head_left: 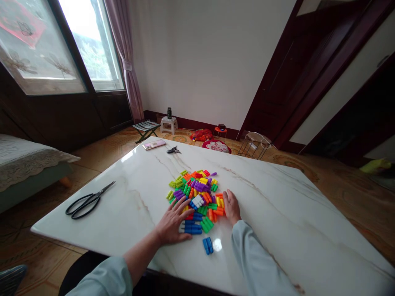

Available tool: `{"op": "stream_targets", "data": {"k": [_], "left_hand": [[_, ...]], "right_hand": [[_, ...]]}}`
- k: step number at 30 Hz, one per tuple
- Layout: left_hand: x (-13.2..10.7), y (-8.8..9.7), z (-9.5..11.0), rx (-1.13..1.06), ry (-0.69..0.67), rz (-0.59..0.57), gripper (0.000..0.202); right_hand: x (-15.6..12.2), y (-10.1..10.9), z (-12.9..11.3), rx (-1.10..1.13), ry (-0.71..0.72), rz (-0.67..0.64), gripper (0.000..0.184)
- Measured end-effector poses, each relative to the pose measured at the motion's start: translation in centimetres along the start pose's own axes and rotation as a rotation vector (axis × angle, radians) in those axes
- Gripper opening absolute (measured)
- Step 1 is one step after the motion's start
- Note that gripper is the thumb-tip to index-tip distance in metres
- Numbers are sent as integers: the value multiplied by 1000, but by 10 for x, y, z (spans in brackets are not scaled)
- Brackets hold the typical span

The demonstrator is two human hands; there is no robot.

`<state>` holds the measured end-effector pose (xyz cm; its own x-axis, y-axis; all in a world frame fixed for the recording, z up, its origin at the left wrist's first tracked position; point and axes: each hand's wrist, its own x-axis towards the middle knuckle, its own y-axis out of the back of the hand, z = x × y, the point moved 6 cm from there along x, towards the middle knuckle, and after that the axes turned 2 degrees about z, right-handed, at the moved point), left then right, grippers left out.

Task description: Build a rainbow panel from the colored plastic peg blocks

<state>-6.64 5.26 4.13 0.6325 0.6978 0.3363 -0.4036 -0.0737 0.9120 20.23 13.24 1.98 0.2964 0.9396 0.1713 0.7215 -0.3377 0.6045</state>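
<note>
A pile of colourful plastic building pieces [201,186], shaped like short joined tubes, lies on the white marble-patterned table [265,205]. My left hand [173,222] rests at the pile's near left side with fingers spread, its fingertips over blue, yellow and white pieces. At the right edge my right hand [232,207] stands on its side with fingers stretched out, beside orange and yellow pieces; its palm side is partly hidden. A blue piece [207,245] lies apart from the pile, nearest to me. Just beyond my left hand's fingers is a white piece [197,201].
Black-handled scissors [89,201] lie at the table's left. A pink phone [154,144] and small dark pliers [173,150] are at the far end. Beyond stand a folding stool [146,127], a white stool [168,124] with a dark can, and a wire-legged stool [255,142].
</note>
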Motion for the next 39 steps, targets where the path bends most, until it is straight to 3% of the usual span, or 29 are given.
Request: {"op": "stream_targets", "data": {"k": [3, 6, 11, 15, 24, 32, 39], "left_hand": [[0, -1, -1, 20, 3, 11, 84], [1, -3, -2, 28, 16, -7, 84], [1, -4, -2, 28, 46, -26, 83], [1, -4, -2, 37, 46, -22, 83], [1, -4, -1, 38, 50, -12, 82], [0, -2, -2, 33, 44, 44, 80], [-5, 11, 7, 15, 24, 116, 68]], "right_hand": [[-30, -9, -12, 101, 74, -138, 93], [-54, 7, -18, 133, 119, -104, 80], [-99, 46, 12, -351, 176, -65, 67], [-124, 49, 29, -641, 195, -125, 66], [-121, 43, 20, -724, 183, -140, 71], [-123, 42, 24, -702, 238, -69, 68], [-124, 43, 33, -603, 277, -38, 64]]}}
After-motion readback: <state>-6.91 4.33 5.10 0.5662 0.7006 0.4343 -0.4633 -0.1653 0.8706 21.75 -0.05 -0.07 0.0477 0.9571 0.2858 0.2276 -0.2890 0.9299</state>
